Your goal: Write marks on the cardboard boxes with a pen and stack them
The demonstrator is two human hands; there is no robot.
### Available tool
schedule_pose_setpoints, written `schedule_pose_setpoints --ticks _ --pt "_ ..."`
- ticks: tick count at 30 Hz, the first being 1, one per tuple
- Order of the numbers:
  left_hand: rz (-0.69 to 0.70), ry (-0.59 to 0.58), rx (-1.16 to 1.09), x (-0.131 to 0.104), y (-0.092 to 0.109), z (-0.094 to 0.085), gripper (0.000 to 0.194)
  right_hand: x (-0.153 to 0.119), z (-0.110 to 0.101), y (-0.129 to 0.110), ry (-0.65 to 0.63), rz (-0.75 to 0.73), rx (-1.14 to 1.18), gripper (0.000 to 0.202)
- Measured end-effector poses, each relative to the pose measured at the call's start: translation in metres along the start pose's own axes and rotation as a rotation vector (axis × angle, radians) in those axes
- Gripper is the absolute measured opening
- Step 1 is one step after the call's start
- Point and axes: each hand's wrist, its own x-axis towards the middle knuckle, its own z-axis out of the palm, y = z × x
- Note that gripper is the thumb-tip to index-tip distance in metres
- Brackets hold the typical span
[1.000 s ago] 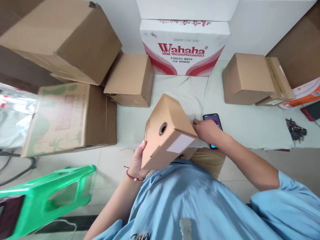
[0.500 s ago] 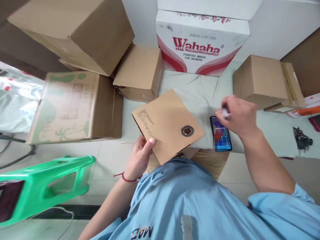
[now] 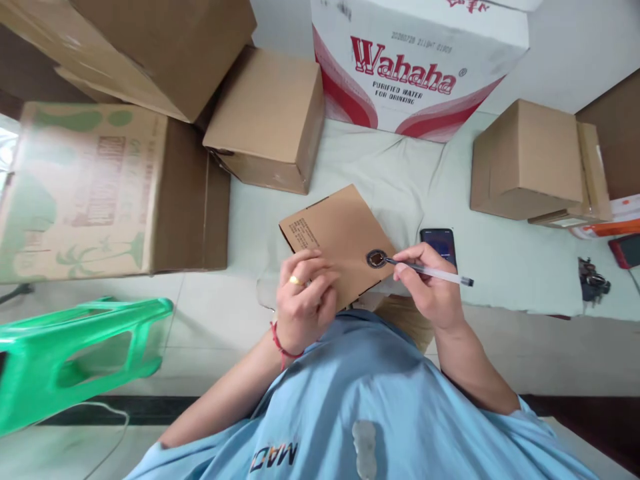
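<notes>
By the tabletop (image 3: pixel 370 153), the right hand (image 3: pixel 440 300) pinches a pen (image 3: pixel 447 275) at the carton (image 3: pixel 345 223)'s hole (image 3: pixel 377 259). The left hand (image 3: pixel 300 303) curls, grip unclear — pen work likely needs steadiness.

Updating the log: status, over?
Left hand on nearest box. Right hand gripping pen, tip at ringed hole. Phone close by, partly hidden.

Wahaha carton (image 3: pixel 410 73) | phone (image 3: pixel 439 244) | keys (image 3: pixel 593 280) on cloth | green stool (image 3: pixel 85 353) on floor
</notes>
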Motion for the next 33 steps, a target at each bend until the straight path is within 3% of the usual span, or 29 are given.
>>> schedule_pose_setpoints --ticks 5,8,15,29,33 --pt "0.016 -0.089 -0.058 0.022 -0.006 0.036 0.027 0.014 0.014 0.004 0.006 -0.045 -0.140 0.011" --pt "0.033 -0.104 -0.029 0.024 -0.013 0.046 0.032 0.015 0.022 0.009 0.074 -0.075 -0.196 0.013" --pt "0.011 -0.090 0.000 0.023 -0.011 0.045 0.026 0.014 0.030 0.006 0.160 -0.181 -0.323 0.011" --pt "-0.024 -0.105 -0.008 0.023 -0.010 0.046 0.028 0.013 0.020 0.004 0.003 -0.296 -0.336 0.011" --pt "-0.037 -0.111 -0.015 0.023 -0.010 0.046 0.028 0.010 0.017 0.005 0.039 -0.237 -0.318 0.013"
